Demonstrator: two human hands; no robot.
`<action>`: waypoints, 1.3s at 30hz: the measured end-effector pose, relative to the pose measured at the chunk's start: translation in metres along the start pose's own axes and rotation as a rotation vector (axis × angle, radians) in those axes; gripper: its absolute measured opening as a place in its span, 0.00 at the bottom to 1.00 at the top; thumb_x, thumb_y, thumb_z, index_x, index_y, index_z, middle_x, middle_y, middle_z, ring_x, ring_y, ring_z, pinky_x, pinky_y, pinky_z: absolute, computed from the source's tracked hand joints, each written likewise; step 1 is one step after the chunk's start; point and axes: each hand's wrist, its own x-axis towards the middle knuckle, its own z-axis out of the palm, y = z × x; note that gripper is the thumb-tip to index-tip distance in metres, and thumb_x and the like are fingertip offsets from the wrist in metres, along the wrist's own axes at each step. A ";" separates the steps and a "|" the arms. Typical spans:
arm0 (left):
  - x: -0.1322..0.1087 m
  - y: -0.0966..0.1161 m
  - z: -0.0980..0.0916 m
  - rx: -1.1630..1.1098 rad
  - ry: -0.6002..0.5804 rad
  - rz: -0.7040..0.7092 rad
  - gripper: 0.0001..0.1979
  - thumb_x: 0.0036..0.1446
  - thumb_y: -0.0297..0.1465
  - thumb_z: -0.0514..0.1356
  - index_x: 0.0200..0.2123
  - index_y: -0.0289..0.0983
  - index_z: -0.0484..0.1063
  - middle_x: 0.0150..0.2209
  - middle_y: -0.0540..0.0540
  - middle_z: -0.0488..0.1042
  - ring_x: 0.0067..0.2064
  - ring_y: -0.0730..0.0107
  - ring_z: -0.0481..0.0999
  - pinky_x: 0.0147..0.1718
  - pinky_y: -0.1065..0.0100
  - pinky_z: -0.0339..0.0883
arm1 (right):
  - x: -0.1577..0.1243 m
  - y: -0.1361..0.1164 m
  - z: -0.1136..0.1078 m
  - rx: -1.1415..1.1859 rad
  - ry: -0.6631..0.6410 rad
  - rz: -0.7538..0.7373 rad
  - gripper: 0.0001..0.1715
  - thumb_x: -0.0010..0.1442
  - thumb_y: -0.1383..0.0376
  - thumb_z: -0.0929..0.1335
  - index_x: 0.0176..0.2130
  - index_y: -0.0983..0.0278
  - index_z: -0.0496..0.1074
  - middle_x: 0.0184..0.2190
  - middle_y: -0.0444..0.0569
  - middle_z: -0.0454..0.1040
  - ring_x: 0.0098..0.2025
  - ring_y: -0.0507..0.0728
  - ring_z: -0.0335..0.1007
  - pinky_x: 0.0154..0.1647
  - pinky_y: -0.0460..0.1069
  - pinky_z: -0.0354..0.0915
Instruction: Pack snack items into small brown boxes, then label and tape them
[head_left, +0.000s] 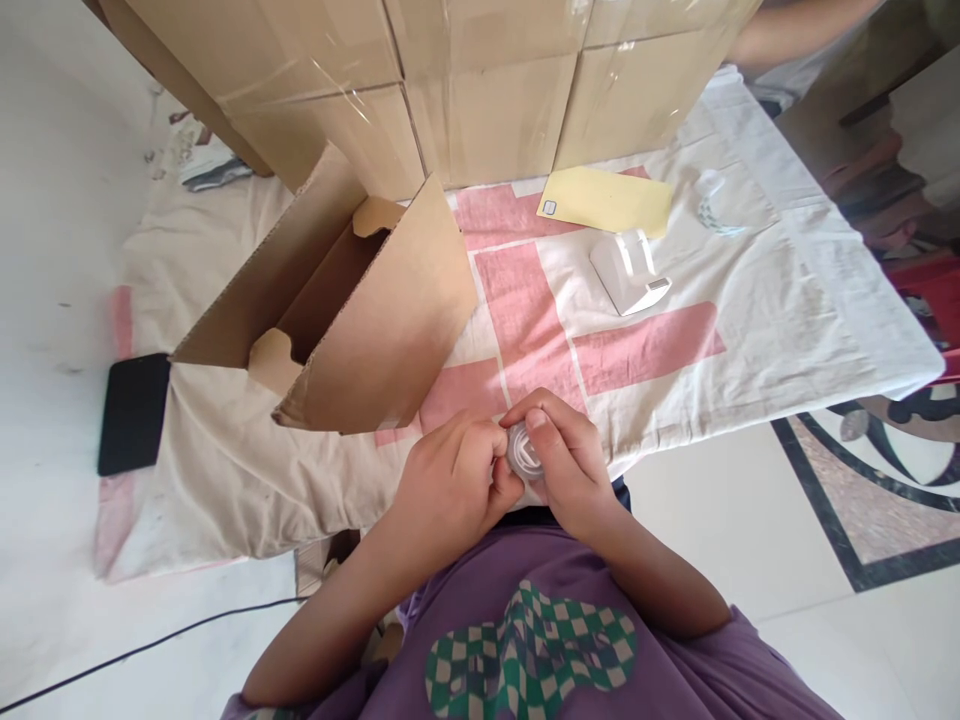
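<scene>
In front of my belly, at the table's near edge, both hands meet on a small round greyish-white disc point(526, 452) with ring-like markings on its face. My right hand point(574, 460) is closed on its right side, the thumb lying over the upper rim. From the other side my left hand point(457, 470) presses with curled fingers and thumb against the left rim. The fingers hide part of the edge. Beyond the hands lie a white curved holder-like piece point(626, 275), a yellow envelope-like sheet point(604, 200) and a clear rounded plastic item point(718, 205).
An open cardboard box point(397, 320) stands left of centre on the cloth-covered table point(780, 320). Taped cartons point(502, 110) are stacked along the back. A black phone point(135, 415) lies at the left edge. Another person's arm point(802, 30) reaches in at upper right.
</scene>
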 end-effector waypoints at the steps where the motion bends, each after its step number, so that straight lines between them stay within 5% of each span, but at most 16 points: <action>1: 0.000 0.000 0.000 0.008 -0.006 -0.001 0.08 0.62 0.23 0.54 0.33 0.42 0.58 0.27 0.54 0.65 0.27 0.71 0.66 0.27 0.68 0.59 | 0.000 0.000 0.000 -0.004 -0.001 0.005 0.19 0.76 0.55 0.61 0.38 0.61 0.74 0.30 0.44 0.73 0.29 0.52 0.66 0.31 0.48 0.60; 11: 0.001 -0.008 -0.006 -0.096 -0.003 -0.010 0.09 0.59 0.22 0.54 0.34 0.42 0.58 0.26 0.55 0.63 0.27 0.73 0.65 0.27 0.70 0.60 | 0.000 -0.004 0.001 -0.029 -0.015 0.025 0.20 0.75 0.55 0.61 0.37 0.61 0.73 0.25 0.42 0.66 0.27 0.52 0.62 0.31 0.49 0.61; 15: -0.004 -0.011 -0.010 -0.205 0.020 0.039 0.05 0.65 0.25 0.59 0.42 0.39 0.66 0.33 0.50 0.73 0.34 0.71 0.73 0.33 0.69 0.69 | 0.001 -0.006 -0.001 -0.032 -0.020 0.012 0.20 0.76 0.56 0.61 0.37 0.61 0.73 0.27 0.43 0.69 0.28 0.52 0.62 0.31 0.49 0.60; 19: -0.010 -0.012 -0.009 -0.241 0.069 0.080 0.11 0.63 0.24 0.65 0.48 0.37 0.72 0.42 0.45 0.81 0.42 0.69 0.80 0.42 0.68 0.75 | 0.000 -0.006 -0.002 -0.023 0.015 0.000 0.19 0.76 0.56 0.61 0.37 0.60 0.74 0.28 0.43 0.71 0.27 0.52 0.62 0.30 0.49 0.59; 29: -0.015 -0.006 -0.012 -0.080 0.100 0.184 0.14 0.60 0.17 0.66 0.48 0.33 0.75 0.40 0.44 0.82 0.39 0.69 0.80 0.39 0.67 0.75 | -0.004 0.001 -0.004 -0.133 0.068 -0.080 0.22 0.76 0.52 0.60 0.39 0.60 0.75 0.27 0.44 0.71 0.25 0.53 0.61 0.26 0.50 0.58; 39: -0.006 -0.005 -0.008 0.063 0.049 0.260 0.04 0.64 0.23 0.61 0.42 0.36 0.69 0.32 0.45 0.76 0.33 0.66 0.74 0.31 0.64 0.70 | -0.005 -0.002 -0.009 -0.143 0.004 -0.101 0.21 0.77 0.54 0.60 0.41 0.59 0.77 0.26 0.43 0.70 0.24 0.52 0.60 0.25 0.49 0.56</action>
